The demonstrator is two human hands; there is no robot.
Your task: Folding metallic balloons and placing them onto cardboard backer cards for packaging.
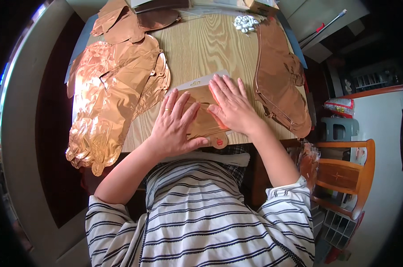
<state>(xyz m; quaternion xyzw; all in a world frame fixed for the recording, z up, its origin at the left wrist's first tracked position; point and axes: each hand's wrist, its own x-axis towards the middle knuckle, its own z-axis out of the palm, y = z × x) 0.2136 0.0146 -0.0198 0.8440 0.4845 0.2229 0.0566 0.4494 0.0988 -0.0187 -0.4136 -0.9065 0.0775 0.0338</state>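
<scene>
Both my hands press flat on a pale plastic sleeve [197, 82] with a folded copper-coloured foil sheet [203, 122] in it, at the table's near edge. My left hand [174, 125] covers its left side, fingers stretched and a little apart, a ring on one finger. Across its right side lies my right hand [230, 107], fingers spread, with an orange-red glow along its inner edge. A small rounded copper tab [219, 141] with a red mark sticks out at the bottom, next to my left thumb. What lies under the palms is hidden.
Flat copper foil balloons [108, 93] are piled on the left of the wood-grain table [206, 44], some overhanging its edge. Another folded balloon [277, 75] lies along the right edge. At the back are small white pieces [245, 23] and boxes. A wooden chair [344, 173] stands right.
</scene>
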